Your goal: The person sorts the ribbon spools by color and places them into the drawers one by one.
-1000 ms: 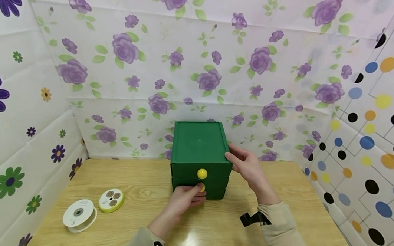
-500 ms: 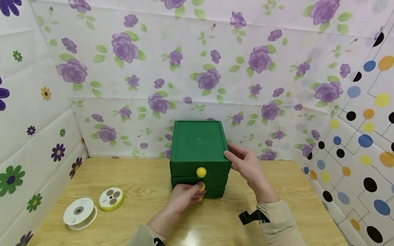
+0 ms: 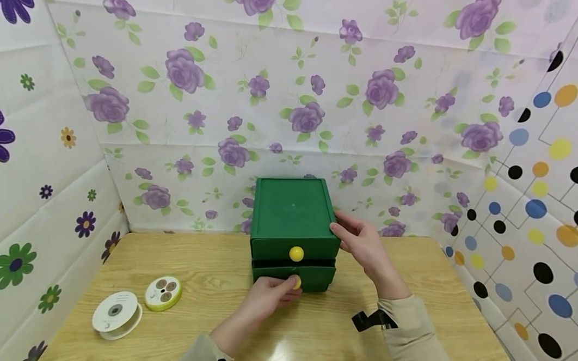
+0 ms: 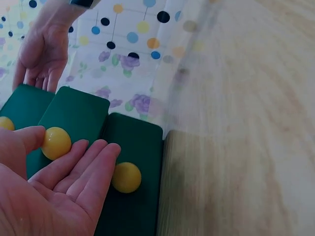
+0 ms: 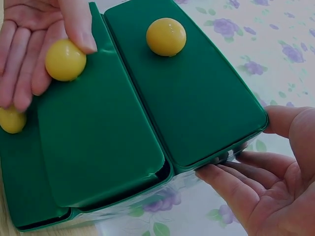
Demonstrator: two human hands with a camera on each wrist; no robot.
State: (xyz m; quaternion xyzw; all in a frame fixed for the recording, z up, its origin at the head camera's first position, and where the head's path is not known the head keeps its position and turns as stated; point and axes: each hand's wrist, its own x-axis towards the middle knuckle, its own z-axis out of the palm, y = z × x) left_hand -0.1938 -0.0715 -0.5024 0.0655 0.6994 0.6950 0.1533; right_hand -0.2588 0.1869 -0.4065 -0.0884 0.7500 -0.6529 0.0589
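Observation:
A green three-drawer box (image 3: 292, 208) with round yellow knobs stands at the back of the table. Its middle drawer (image 3: 318, 277) sticks out a little past the other two fronts. My left hand (image 3: 265, 296) pinches the middle knob (image 5: 65, 60) between thumb and fingers, palm turned up. My right hand (image 3: 364, 247) holds the box at its right side, thumb by the top edge and fingers along the side wall. Above, the top drawer (image 5: 182, 88) sits closed; the bottom knob (image 4: 127, 177) shows beside my left fingers. The drawers' insides are hidden.
On the left of the wooden table (image 3: 203, 328) lie a white ribbon spool (image 3: 115, 313) and a smaller spool with a yellow-green rim (image 3: 163, 293). Patterned cloth walls close off the back and both sides; the floral back cloth (image 3: 225, 90) hangs just behind the box.
The middle drawer has come slightly forward with my left hand on its knob, leaving a dark gap under the top drawer. My right hand stays on the box's side.

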